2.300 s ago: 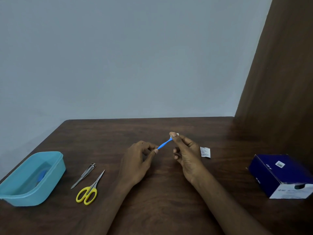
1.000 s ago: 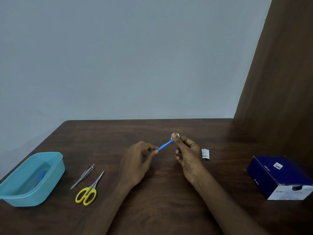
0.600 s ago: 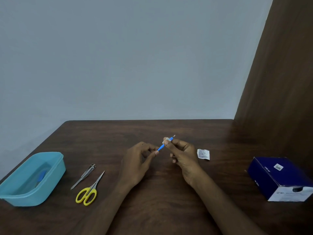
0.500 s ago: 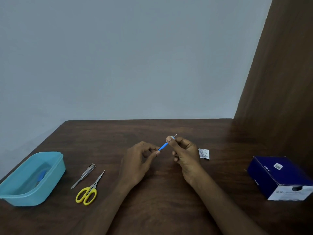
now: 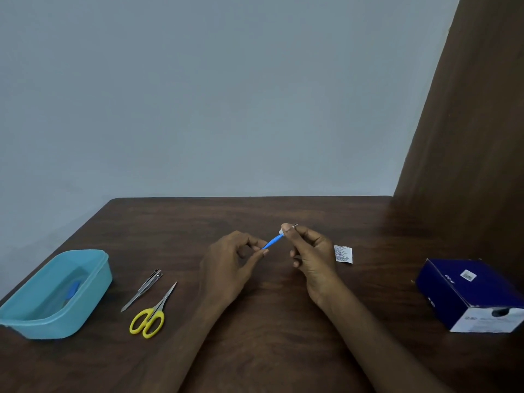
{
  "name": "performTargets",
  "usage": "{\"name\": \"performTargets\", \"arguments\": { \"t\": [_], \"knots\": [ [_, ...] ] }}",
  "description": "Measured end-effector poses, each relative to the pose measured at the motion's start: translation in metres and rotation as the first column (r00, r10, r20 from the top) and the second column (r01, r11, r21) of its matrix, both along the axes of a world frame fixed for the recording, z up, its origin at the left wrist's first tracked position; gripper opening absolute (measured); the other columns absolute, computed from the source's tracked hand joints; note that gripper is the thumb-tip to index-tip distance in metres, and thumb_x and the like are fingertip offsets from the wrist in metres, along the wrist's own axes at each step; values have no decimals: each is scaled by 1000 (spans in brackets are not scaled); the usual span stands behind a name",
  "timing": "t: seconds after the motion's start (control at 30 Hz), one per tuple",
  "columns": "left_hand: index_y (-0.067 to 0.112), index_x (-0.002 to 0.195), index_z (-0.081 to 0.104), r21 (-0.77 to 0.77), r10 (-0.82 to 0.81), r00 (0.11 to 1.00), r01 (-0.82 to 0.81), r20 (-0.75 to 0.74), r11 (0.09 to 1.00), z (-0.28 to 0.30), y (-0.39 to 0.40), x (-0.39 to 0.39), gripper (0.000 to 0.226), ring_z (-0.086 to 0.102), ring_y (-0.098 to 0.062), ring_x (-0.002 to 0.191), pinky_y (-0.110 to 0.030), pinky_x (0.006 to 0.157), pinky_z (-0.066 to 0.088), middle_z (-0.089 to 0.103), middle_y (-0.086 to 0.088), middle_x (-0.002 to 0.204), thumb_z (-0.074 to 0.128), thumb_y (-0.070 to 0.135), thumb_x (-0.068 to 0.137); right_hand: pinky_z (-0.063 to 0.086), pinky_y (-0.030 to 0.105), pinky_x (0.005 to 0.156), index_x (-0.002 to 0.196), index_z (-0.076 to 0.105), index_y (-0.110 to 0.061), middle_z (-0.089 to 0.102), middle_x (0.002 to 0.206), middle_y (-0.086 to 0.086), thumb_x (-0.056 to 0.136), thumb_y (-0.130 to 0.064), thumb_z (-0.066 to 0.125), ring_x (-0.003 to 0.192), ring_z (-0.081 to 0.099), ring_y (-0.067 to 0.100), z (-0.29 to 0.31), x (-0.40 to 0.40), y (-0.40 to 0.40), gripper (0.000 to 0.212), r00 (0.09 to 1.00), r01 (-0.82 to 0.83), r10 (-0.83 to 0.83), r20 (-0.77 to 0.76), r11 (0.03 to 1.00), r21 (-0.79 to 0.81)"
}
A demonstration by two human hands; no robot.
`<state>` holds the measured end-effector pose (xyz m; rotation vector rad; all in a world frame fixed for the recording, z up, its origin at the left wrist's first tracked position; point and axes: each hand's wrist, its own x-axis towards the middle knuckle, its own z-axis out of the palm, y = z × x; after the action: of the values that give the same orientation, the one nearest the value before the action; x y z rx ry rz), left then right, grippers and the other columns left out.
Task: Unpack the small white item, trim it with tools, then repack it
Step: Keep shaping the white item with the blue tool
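Above the middle of the dark wooden table (image 5: 255, 350), both hands hold a thin blue stick (image 5: 272, 241) with a small white tip. My left hand (image 5: 232, 262) pinches its lower end between thumb and forefinger. My right hand (image 5: 309, 251) pinches the upper white end, which its fingertips mostly hide. A small white printed packet (image 5: 343, 254) lies on the table just right of my right hand. Yellow-handled scissors (image 5: 153, 313) and metal nail clippers (image 5: 143, 289) lie to the left.
A turquoise plastic tub (image 5: 93, 285) with a blue item inside stands at the left edge. A dark blue box (image 5: 467, 290) sits at the right. A brown wooden panel (image 5: 467, 137) rises at the right behind it.
My right hand's fingertips slid down the stick toward the left hand, then back up to its white tip. The left hand stayed still, pinching the lower end.
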<state>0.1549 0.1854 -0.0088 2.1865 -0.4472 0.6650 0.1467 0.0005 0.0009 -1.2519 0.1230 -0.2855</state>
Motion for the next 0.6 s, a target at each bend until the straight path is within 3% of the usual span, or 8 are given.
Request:
{"name": "performTargets", "arguments": {
  "t": [0.13,0.33,0.47,0.6],
  "knots": [
    [42,98,78,8,-45,999,45,-12,999,-3,2,3,4,65,-5,77,-27,62,51,69,22,91,79,41,94,35,22,47,91,83,-10,66,75,0,89,-27,83,54,46,7,-3,-1,1,18,999,-35,35,-4,996,-87],
    [46,107,76,57,-65,998,66,-21,996,-4,0,4,11,63,-2,80,-31,65,53,68,20,94,70,39,101,37,22,50,90,81,-3,62,73,2,89,-29,83,56,47,7,-3,0,1,26,999,-51,51,-5,990,-133],
    [49,106,75,65,-45,998,47,-40,997,-2,0,2,10,64,-2,83,-30,67,54,68,22,94,72,44,98,35,20,48,91,84,-12,66,75,-3,88,-26,84,54,45,5,-2,0,-1,14,1000,-10,10,2,998,-61],
    [47,100,80,10,-14,999,15,-34,1000,-1,0,0,10,67,-1,84,-30,66,55,70,24,92,81,45,91,35,20,48,94,85,-16,75,87,-5,85,-28,87,55,45,5,-2,2,-3,15,1000,24,-24,-5,1000,12]
  ]
}}
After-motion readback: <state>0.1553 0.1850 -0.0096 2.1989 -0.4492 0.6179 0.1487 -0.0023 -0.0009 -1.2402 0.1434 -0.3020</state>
